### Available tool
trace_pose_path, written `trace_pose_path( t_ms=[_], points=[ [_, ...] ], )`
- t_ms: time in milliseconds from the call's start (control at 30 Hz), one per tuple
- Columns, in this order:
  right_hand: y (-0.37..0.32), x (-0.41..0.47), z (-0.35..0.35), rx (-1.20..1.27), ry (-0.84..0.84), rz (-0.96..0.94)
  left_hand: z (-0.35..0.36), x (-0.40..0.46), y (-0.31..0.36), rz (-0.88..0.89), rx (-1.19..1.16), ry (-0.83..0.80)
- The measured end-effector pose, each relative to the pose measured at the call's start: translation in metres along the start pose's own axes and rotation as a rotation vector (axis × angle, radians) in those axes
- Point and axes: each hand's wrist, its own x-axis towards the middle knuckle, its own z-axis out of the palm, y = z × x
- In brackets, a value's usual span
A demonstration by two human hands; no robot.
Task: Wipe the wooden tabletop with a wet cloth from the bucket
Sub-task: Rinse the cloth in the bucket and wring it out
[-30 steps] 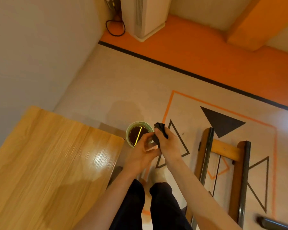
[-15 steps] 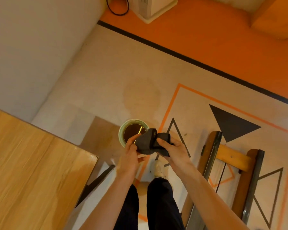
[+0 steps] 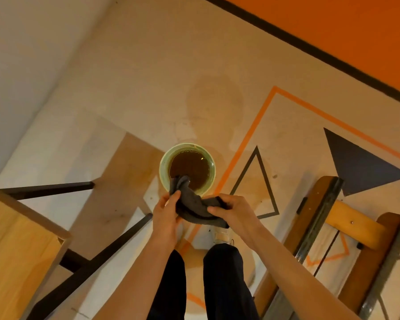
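A dark grey cloth (image 3: pixel 195 205) stretches between my two hands, just above the near rim of a pale green bucket (image 3: pixel 164 166) that stands on the floor with brown water in it. My left hand (image 3: pixel 166 212) grips the cloth's left end, whose tip hangs over the bucket. My right hand (image 3: pixel 234 210) grips the right end. The wooden tabletop (image 3: pixel 16 255) shows only as a corner at the lower left, apart from both hands.
Black table legs (image 3: pixel 88 262) run under the tabletop toward my feet. A wooden bench with metal frame (image 3: pixel 346 229) lies on the floor at the right. My dark trousers (image 3: pixel 219 285) are below. Floor tape marks and an orange strip lie ahead.
The cloth has been pulled out wider between my hands and now hangs over the bucket's rim. The view has tilted down, so the tabletop slid to the lower left.
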Motion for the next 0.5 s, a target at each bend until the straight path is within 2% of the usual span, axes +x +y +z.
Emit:
trace_pose_path(
  t_ms=[200,367,500],
  points=[
    [0.055,0.076,0.012,0.068,0.135,0.126,-0.030,0.083,-0.029,-0.118,-0.074,0.218],
    [0.096,0.145,0.029,0.055,0.262,0.183,-0.038,0.147,-0.062,-0.194,-0.164,0.279],
    [0.121,0.183,0.034,0.029,0.330,0.162,-0.039,0.187,-0.086,-0.180,-0.174,0.257]
  ],
)
